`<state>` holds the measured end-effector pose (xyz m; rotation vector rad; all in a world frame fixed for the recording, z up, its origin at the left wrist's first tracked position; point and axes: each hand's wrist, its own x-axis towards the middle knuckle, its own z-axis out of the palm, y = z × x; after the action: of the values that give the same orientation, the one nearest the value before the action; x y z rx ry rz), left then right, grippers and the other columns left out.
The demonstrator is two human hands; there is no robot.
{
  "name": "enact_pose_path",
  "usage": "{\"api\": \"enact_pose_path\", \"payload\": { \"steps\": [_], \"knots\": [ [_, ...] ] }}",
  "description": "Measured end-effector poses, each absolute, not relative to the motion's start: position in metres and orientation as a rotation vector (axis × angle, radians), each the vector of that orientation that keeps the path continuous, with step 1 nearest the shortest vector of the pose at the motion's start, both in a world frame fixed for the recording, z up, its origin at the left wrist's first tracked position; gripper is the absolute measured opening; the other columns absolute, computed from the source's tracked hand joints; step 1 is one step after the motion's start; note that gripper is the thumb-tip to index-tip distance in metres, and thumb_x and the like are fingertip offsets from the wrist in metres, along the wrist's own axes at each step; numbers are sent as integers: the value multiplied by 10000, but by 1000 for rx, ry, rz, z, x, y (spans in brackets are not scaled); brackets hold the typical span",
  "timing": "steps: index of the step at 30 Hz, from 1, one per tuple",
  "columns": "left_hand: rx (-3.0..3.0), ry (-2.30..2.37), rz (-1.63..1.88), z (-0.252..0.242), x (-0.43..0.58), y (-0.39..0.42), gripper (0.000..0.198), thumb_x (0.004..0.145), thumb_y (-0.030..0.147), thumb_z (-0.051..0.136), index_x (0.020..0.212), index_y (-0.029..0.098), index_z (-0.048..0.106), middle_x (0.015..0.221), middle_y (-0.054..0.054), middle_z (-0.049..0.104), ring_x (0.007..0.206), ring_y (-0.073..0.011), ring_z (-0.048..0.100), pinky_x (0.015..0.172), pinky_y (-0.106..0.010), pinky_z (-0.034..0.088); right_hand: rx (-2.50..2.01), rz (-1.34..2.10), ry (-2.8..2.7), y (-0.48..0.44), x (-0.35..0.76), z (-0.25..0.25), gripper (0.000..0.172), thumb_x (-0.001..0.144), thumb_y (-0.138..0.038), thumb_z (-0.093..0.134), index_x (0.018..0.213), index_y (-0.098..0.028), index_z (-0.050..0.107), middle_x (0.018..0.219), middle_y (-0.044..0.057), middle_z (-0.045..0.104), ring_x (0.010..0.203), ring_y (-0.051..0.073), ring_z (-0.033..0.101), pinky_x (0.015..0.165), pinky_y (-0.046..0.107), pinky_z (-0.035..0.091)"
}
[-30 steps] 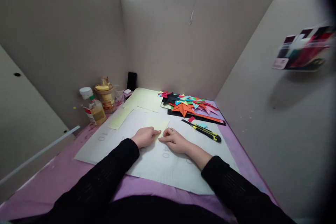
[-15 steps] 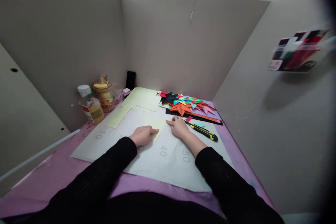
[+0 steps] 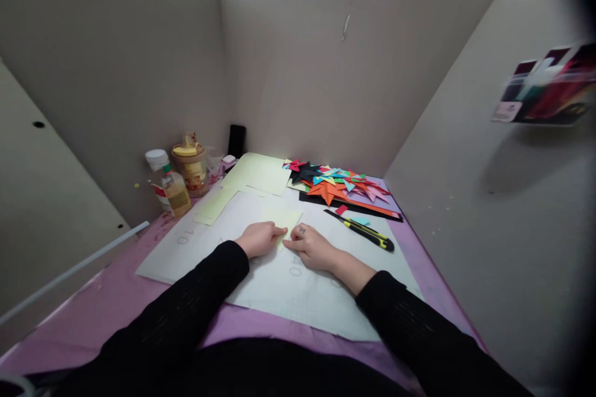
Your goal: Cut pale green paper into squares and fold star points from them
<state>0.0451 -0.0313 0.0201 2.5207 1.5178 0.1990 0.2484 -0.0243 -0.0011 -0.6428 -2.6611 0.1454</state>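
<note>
A small pale yellow paper [image 3: 289,218] lies on the large white sheet [image 3: 279,304] that bears printed numbers. My left hand [image 3: 259,239] rests on the left part of the yellow paper, its index finger pointing right and the other fingers curled under. From the right, my right hand [image 3: 313,247] touches the paper's lower right edge, index finger stretched left. The two index fingertips are close together. Whether anything is pinched under either hand cannot be made out.
A yellow and black cutter [image 3: 367,234] lies right of my right hand. Behind it are folded paper stars [image 3: 328,190] on dark strips. Pale sheets [image 3: 263,172], a bottle [image 3: 176,193], a cup [image 3: 192,167] and a phone [image 3: 236,140] stand or lie at the back left.
My right hand has moved toward me and left, from the paper's upper right to its lower edge. My left hand stays on the paper. The camera view has shifted slightly.
</note>
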Motion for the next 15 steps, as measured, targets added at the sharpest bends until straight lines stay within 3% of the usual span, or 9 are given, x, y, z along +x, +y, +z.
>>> {"api": "enact_pose_path", "payload": {
  "steps": [7,10,15],
  "knots": [
    [2538,1496,203,18,44,-30,372,910,363,322,1150,331,604,837,-36,619,768,-181,602,630,-249,395,-445,459,-2526,-34,245,-4,312,795,-92,470,929,-246,706,893,58,567,851,160,508,780,321,446],
    [2507,1448,284,16,40,-30,348,898,348,360,1141,323,608,864,-28,626,802,-176,598,671,-248,412,-576,456,-2368,-29,247,-8,367,791,-64,439,1034,-215,668,978,76,611,920,171,528,829,343,457],
    [2178,1693,811,18,26,-29,334,873,278,386,1124,208,596,1045,-73,589,954,-187,567,861,-291,420,-729,361,-2464,-25,248,-10,387,792,-80,443,1107,-192,636,1099,97,629,1036,199,530,883,361,454]
  ]
}}
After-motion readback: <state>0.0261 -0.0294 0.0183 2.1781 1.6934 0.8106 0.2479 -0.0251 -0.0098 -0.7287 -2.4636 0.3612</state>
